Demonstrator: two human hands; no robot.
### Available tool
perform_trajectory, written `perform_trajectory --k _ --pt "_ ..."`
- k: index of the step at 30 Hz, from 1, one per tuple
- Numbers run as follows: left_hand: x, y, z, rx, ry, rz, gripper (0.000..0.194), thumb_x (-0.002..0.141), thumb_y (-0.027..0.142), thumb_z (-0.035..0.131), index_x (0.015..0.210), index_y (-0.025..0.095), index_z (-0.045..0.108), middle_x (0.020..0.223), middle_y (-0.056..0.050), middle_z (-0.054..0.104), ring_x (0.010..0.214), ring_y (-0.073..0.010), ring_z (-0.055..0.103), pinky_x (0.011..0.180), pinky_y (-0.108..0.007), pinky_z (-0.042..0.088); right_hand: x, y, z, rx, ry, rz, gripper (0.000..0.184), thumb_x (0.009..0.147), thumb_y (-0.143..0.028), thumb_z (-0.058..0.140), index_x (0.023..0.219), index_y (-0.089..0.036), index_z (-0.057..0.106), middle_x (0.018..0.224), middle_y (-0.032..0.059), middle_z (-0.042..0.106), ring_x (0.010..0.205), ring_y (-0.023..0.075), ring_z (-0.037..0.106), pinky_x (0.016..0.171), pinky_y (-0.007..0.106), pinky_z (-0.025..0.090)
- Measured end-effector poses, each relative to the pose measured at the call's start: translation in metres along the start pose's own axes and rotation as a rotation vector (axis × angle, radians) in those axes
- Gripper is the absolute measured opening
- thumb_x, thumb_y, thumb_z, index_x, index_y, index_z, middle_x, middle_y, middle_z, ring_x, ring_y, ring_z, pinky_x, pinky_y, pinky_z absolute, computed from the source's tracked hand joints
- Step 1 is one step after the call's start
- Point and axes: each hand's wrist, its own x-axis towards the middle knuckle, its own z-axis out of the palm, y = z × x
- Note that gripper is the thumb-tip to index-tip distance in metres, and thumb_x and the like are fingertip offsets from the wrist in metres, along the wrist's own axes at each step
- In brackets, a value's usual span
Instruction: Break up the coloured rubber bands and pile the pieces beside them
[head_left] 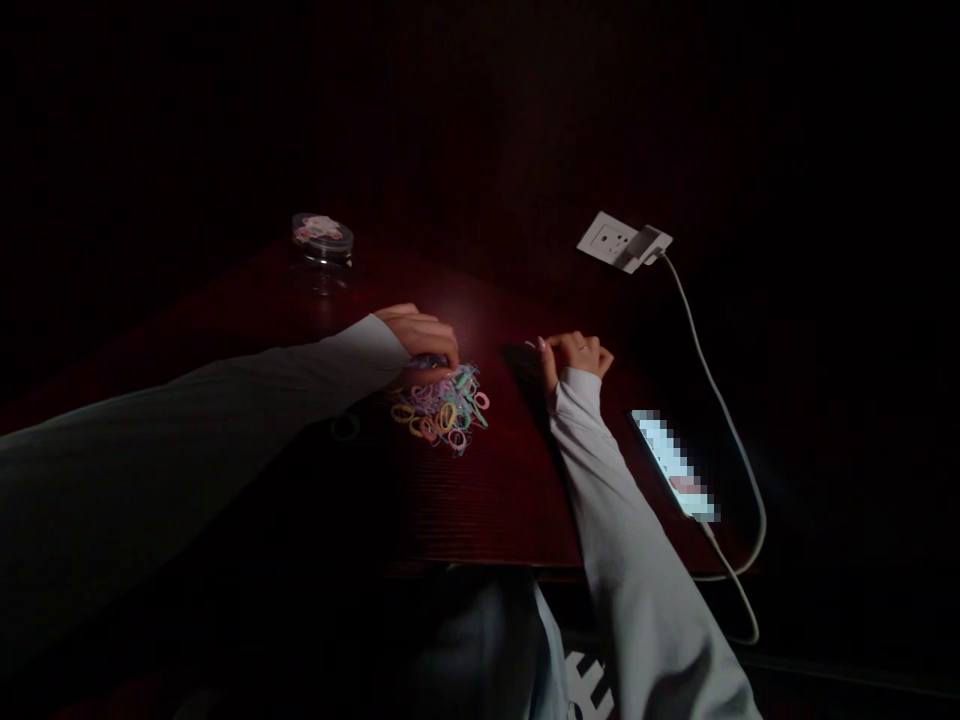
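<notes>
A loose pile of small multicoloured elastic hair bands [442, 412] lies on the dark red wooden table [495, 500], in pastel pink, yellow, green and lilac. My left hand [424, 340] curls down over the pile's far edge, its fingertips bunched against the top bands. Whether they pinch a band is hidden. My right hand [577, 355] rests on the table to the right of the pile, fingers drawn together. A tiny pink speck [531, 344] shows just past its fingertips, too small to identify.
A clear round jar [322, 238] with pale bands under its lid stands at the table's far left. A phone [673, 465] with a lit, blurred screen lies at the right, its white cable [731, 420] running to a wall socket [604, 240].
</notes>
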Motion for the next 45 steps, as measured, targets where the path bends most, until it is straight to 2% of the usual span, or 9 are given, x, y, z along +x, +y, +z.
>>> perform_trajectory --k 4,8,12,16,22,24,28,34,45 --pt "-0.001 -0.001 0.0 0.004 -0.018 -0.004 0.03 0.101 0.042 0.046 0.101 0.024 0.069 0.107 -0.001 0.077 0.1 -0.0161 0.068 0.089 -0.032 0.037 -0.006 0.043 0.006 -0.06 -0.02 0.01 0.039 0.103 -0.052 0.051 0.082 -0.024 0.068 0.082 0.0072 0.065 0.088 0.0244 0.047 0.083 0.045 0.027" --pt "-0.001 0.001 -0.002 0.022 -0.039 -0.025 0.032 0.1 0.044 0.045 0.105 0.024 0.069 0.108 -0.001 0.076 0.1 -0.0178 0.066 0.09 -0.033 0.037 -0.011 0.052 0.014 -0.046 0.036 -0.017 0.051 0.1 -0.061 0.051 0.067 -0.024 0.062 0.071 0.0068 0.06 0.08 0.0217 0.038 0.078 0.044 0.025" --pt "-0.001 0.0 0.001 0.033 -0.067 -0.048 0.034 0.097 0.049 0.049 0.111 0.026 0.069 0.11 -0.001 0.074 0.1 -0.0198 0.063 0.089 -0.034 0.037 -0.007 0.032 0.011 -0.002 0.111 0.017 0.052 0.103 -0.056 0.049 0.064 -0.023 0.059 0.067 0.006 0.057 0.079 0.0213 0.039 0.078 0.044 0.026" --pt "0.0 -0.001 0.005 0.014 -0.097 -0.044 0.035 0.091 0.054 0.059 0.111 0.027 0.069 0.111 -0.001 0.074 0.1 -0.0203 0.061 0.089 -0.035 0.036 -0.001 -0.008 -0.008 0.091 -0.014 0.048 0.034 0.103 -0.044 0.053 0.08 -0.023 0.069 0.079 0.0057 0.067 0.09 0.0243 0.05 0.087 0.046 0.031" --pt "-0.001 -0.002 0.005 0.033 -0.132 -0.027 0.039 0.091 0.058 0.059 0.113 0.028 0.068 0.109 -0.001 0.073 0.101 -0.0197 0.059 0.09 -0.034 0.035 -0.005 -0.059 -0.02 0.426 -0.262 -0.26 0.014 0.095 -0.04 0.066 0.093 -0.03 0.076 0.087 0.0004 0.071 0.091 0.0219 0.055 0.09 0.039 0.037" --pt "-0.001 -0.003 0.004 0.031 -0.136 -0.02 0.039 0.092 0.058 0.057 0.113 0.027 0.068 0.109 -0.001 0.073 0.101 -0.0194 0.059 0.089 -0.034 0.035 -0.007 -0.062 -0.018 0.47 -0.316 -0.277 0.011 0.092 -0.037 0.069 0.097 -0.031 0.077 0.09 0.0 0.071 0.091 0.022 0.055 0.089 0.038 0.039" --pt "-0.001 -0.003 0.004 0.019 -0.138 -0.008 0.037 0.093 0.057 0.056 0.11 0.027 0.069 0.107 -0.001 0.073 0.101 -0.0195 0.059 0.089 -0.034 0.034 -0.008 -0.056 -0.017 0.474 -0.37 -0.263 0.019 0.085 -0.03 0.071 0.102 -0.032 0.078 0.095 0.0006 0.071 0.094 0.0226 0.055 0.09 0.038 0.041" --pt "-0.001 -0.002 0.005 0.016 -0.121 -0.023 0.036 0.09 0.057 0.059 0.107 0.028 0.068 0.106 0.0 0.073 0.1 -0.0194 0.06 0.089 -0.033 0.034 -0.005 -0.056 -0.019 0.428 -0.505 -0.376 0.018 0.089 -0.035 0.072 0.105 -0.034 0.079 0.098 0.0019 0.07 0.095 0.0227 0.054 0.086 0.038 0.043" --pt "0.0 -0.002 0.001 -0.021 -0.097 -0.02 0.027 0.095 0.05 0.054 0.1 0.026 0.065 0.105 -0.001 0.075 0.098 -0.0188 0.061 0.087 -0.032 0.035 -0.008 -0.06 -0.013 0.508 -0.393 -0.217 0.01 0.088 -0.036 0.078 0.095 -0.031 0.081 0.092 0.0012 0.071 0.093 0.0203 0.057 0.089 0.038 0.043"
